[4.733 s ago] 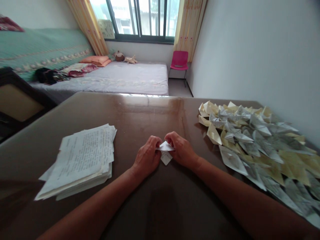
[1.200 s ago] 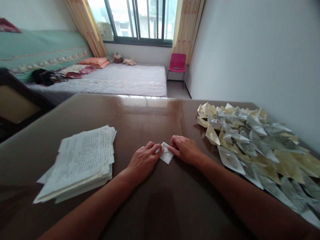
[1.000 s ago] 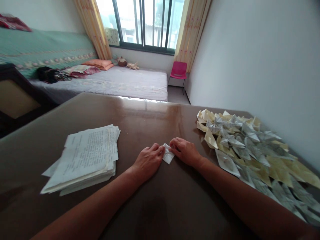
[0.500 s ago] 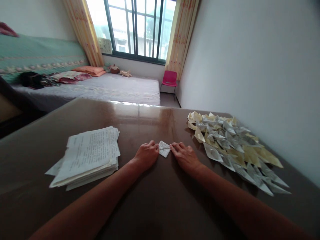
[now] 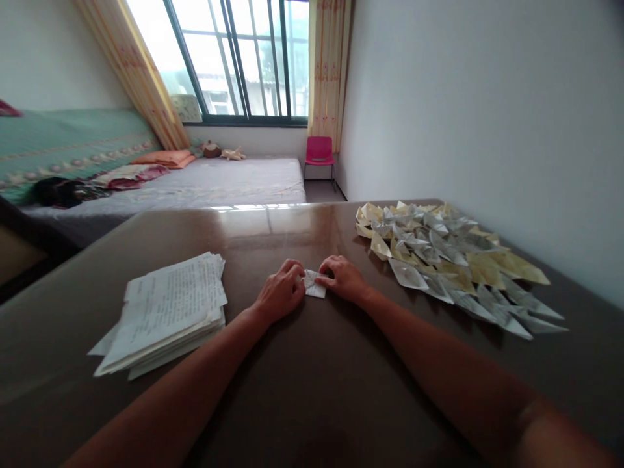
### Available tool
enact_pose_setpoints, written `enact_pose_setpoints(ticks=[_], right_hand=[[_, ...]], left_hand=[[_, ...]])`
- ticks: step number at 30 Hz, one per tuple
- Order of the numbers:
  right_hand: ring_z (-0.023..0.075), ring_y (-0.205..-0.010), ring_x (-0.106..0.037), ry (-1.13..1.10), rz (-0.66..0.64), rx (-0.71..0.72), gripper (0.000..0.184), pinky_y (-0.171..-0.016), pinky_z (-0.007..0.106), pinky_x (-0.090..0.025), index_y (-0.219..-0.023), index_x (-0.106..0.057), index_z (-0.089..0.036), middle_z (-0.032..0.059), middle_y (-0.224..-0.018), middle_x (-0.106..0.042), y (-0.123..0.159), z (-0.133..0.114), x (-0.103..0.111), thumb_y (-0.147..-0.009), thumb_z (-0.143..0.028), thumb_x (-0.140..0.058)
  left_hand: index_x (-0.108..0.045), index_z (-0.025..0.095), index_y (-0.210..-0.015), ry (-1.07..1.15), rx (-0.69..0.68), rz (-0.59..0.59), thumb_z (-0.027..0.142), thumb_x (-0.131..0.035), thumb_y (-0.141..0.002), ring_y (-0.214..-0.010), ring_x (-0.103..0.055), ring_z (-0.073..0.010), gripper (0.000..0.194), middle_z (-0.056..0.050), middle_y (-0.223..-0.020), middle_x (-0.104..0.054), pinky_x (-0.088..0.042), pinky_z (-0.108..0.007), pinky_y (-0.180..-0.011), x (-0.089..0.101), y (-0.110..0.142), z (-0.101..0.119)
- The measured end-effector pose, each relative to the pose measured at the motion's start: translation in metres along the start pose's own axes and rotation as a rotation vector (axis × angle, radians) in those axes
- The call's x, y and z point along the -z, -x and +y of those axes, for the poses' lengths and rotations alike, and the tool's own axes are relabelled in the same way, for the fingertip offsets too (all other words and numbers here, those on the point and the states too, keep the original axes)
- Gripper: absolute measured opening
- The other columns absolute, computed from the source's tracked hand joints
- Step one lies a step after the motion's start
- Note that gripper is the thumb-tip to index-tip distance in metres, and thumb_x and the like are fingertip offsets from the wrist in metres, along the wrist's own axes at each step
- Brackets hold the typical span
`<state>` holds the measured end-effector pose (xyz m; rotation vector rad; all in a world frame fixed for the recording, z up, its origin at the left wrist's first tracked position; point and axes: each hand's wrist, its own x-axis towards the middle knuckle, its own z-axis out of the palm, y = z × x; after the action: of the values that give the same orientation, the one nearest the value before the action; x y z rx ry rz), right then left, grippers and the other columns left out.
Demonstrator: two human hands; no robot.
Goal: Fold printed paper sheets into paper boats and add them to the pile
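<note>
A small folded square of white paper [image 5: 316, 290] lies on the brown table between my hands, with crease lines meeting near its middle. My left hand [image 5: 283, 287] rests at the paper's left edge, its fingers curled and closed on that side. From the right, my right hand [image 5: 345, 278] has its thumb on the paper's upper right part, and the fingers bend over towards it. The fingertips partly hide the paper's left side and upper edge.
A stack of written sheets [image 5: 168, 312] lies on the left of the table [image 5: 292, 390]. Many folded paper boats [image 5: 439, 250], white and yellowish, cover the right side near the wall. Beyond the table are a bed [image 5: 244, 179] and a pink chair [image 5: 320, 151].
The paper square has turned from a diamond position to lie with its lower edge facing me. My right thumb has come onto it and the right fingers have bent. The camera view has tilted slightly.
</note>
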<state>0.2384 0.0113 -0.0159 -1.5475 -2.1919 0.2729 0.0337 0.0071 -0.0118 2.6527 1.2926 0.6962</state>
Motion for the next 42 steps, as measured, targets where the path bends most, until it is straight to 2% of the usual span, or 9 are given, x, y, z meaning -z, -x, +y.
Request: enact_pose_setpoints(ticks=[4,10,15,21,24,27,31,37,42], right_hand=[[0.0192,-0.099,-0.056,-0.16,-0.064,0.087,0.019,-0.088,0.032,-0.041,-0.086,-0.068,-0.02,0.0048,-0.1,-0.066,-0.006,0.006,-0.001,-0.076,-0.036,-0.072],[0.0176,-0.09,-0.061,-0.359,-0.055,0.122,0.011,-0.084,0.031,-0.044,-0.082,-0.069,-0.021,0.0025,-0.092,-0.069,-0.008,0.007,-0.006,-0.076,-0.029,-0.07],[0.0143,-0.074,-0.06,-0.677,0.132,-0.067,0.031,-0.068,0.027,-0.047,-0.093,-0.063,-0.016,0.0039,-0.085,-0.066,-0.009,0.003,0.0,-0.086,-0.044,-0.054],[0.0135,-0.07,-0.059,-0.77,0.073,-0.025,0.036,-0.062,0.024,-0.046,-0.094,-0.055,-0.018,-0.0007,-0.081,-0.064,-0.007,-0.005,-0.004,-0.071,-0.041,-0.071],[0.0131,-0.07,-0.057,-0.517,0.159,0.028,0.015,-0.065,0.024,-0.044,-0.086,-0.056,-0.019,-0.0015,-0.077,-0.062,-0.003,-0.01,-0.004,-0.079,-0.03,-0.062],[0.0166,-0.085,-0.056,-0.097,0.198,0.137,0.005,-0.074,0.027,-0.041,-0.086,-0.059,-0.02,0.0025,-0.088,-0.064,0.003,-0.015,0.003,-0.083,-0.02,-0.055],[0.021,-0.097,-0.053,0.232,0.067,0.239,0.01,-0.079,0.031,-0.037,-0.091,-0.061,-0.022,0.0061,-0.096,-0.064,0.008,-0.019,0.012,-0.086,-0.02,-0.053],[0.0181,-0.094,-0.056,0.067,-0.093,0.342,0.025,-0.078,0.028,-0.039,-0.101,-0.063,-0.023,0.0024,-0.1,-0.065,0.005,0.002,0.019,-0.076,-0.019,-0.066],[0.0158,-0.091,-0.058,-0.152,-0.07,0.343,0.012,-0.077,0.026,-0.042,-0.09,-0.072,-0.025,0.0034,-0.098,-0.065,0.002,0.019,0.017,-0.08,-0.028,-0.067]], left_hand=[[-0.053,0.02,-0.123,0.075,0.082,-0.043,0.036,-0.047,-0.089,-0.073,-0.062,-0.014,0.038,-0.007,-0.121,-0.057,-0.049,-0.03,-0.076,-0.003,-0.006,-0.003],[-0.067,0.024,-0.11,0.193,0.068,-0.157,0.036,-0.052,-0.085,-0.072,-0.059,-0.0149,0.031,-0.003,-0.09,-0.064,-0.046,-0.027,-0.069,0.002,-0.008,-0.011],[-0.065,0.016,-0.092,0.57,0.235,-0.058,0.04,-0.056,-0.082,-0.067,-0.06,-0.0137,0.027,-0.002,-0.077,-0.065,-0.047,-0.025,-0.061,0.001,-0.01,-0.011],[-0.046,0.017,-0.084,0.942,0.328,0.019,0.038,-0.062,-0.079,-0.075,-0.067,-0.0163,0.027,0.001,-0.08,-0.059,-0.054,-0.027,-0.063,-0.009,-0.01,-0.006],[-0.048,0.018,-0.09,0.79,0.271,0.117,0.033,-0.062,-0.079,-0.088,-0.065,-0.0186,0.023,-0.002,-0.089,-0.06,-0.055,-0.033,-0.072,-0.011,-0.01,-0.008],[-0.052,0.02,-0.104,0.437,0.136,0.271,0.028,-0.064,-0.077,-0.101,-0.057,-0.0205,0.03,-0.006,-0.106,-0.058,-0.053,-0.035,-0.079,-0.009,-0.007,-0.009],[-0.06,0.022,-0.103,0.106,-0.111,0.123,0.024,-0.057,-0.084,-0.102,-0.052,-0.0216,0.019,-0.006,-0.105,-0.06,-0.049,-0.035,-0.085,-0.004,-0.001,-0.007],[-0.067,0.022,-0.097,0.051,-0.173,-0.038,0.026,-0.048,-0.091,-0.092,-0.056,-0.0189,0.02,-0.004,-0.096,-0.065,-0.046,-0.031,-0.081,-0.006,0.001,-0.012],[-0.07,0.025,-0.096,0.129,-0.142,-0.086,0.028,-0.05,-0.09,-0.092,-0.059,-0.0178,0.021,-0.002,-0.096,-0.068,-0.046,-0.029,-0.082,-0.002,-0.004,-0.019]])
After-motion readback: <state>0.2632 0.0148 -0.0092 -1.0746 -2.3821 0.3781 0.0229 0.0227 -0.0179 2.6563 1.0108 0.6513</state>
